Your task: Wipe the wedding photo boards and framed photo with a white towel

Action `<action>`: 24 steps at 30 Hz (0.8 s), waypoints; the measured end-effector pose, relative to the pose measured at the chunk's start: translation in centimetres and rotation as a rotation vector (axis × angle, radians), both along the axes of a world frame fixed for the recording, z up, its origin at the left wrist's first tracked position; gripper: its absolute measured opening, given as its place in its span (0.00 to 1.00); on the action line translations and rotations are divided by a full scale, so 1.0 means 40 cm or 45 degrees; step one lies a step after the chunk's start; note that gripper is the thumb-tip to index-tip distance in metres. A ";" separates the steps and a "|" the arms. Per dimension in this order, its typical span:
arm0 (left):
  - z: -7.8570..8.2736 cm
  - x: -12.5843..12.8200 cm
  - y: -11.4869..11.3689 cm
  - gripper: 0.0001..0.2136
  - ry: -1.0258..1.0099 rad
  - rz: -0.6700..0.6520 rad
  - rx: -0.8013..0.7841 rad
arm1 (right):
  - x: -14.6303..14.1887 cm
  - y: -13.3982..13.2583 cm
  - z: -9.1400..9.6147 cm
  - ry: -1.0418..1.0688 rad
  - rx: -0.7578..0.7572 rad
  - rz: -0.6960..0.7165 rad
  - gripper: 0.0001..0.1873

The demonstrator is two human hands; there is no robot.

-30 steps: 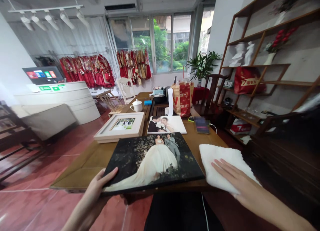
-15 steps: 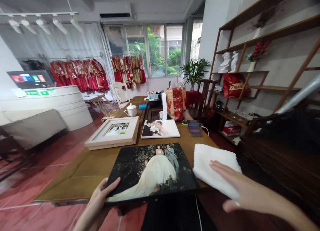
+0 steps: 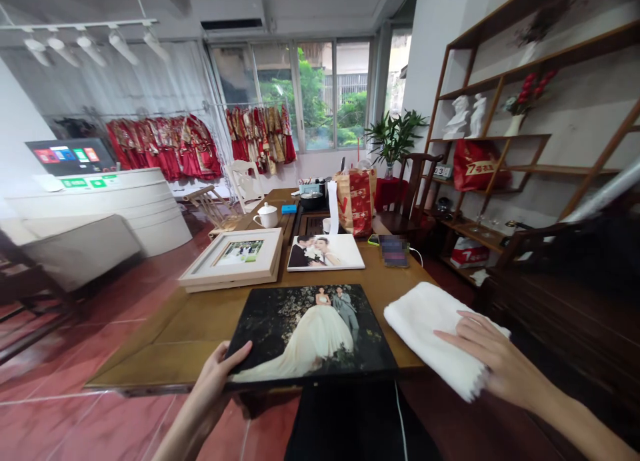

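A dark photo panel (image 3: 315, 331), printed with a couple in wedding clothes, lies at the table's near edge and juts out over it. My left hand (image 3: 223, 368) grips its lower left side, thumb on the printed face and the other fingers hidden beneath. To the right of the panel, a folded white towel (image 3: 425, 328) rests on the table corner and partly overhangs it. The right edge of that towel is in my right hand (image 3: 483, 354), fingers bent over the top and thumb out of sight underneath.
Behind the panel are a pale framed photo (image 3: 235, 256), a white-edged photo board (image 3: 325, 253) and a phone (image 3: 395, 251) with a cable. Farther back stand a lidded white cup (image 3: 267, 214) and a red-and-brown paper bag (image 3: 355, 201). A wooden chair (image 3: 413, 188) is beyond the right side.
My right hand has shifted right and now has hold of the towel's edge, where before its fingers were stretched over it. The towel has turned slightly. My left hand keeps its grip.
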State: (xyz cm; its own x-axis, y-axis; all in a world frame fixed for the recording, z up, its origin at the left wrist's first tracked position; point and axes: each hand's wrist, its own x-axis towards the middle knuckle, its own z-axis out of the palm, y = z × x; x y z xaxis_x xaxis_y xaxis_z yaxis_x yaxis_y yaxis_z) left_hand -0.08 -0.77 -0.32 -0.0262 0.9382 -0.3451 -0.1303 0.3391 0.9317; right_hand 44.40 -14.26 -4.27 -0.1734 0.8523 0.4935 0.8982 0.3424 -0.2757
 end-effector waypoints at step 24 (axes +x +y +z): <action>-0.021 0.141 0.060 0.18 1.095 -0.291 0.837 | -0.116 0.174 -0.015 1.987 -0.269 -0.301 0.28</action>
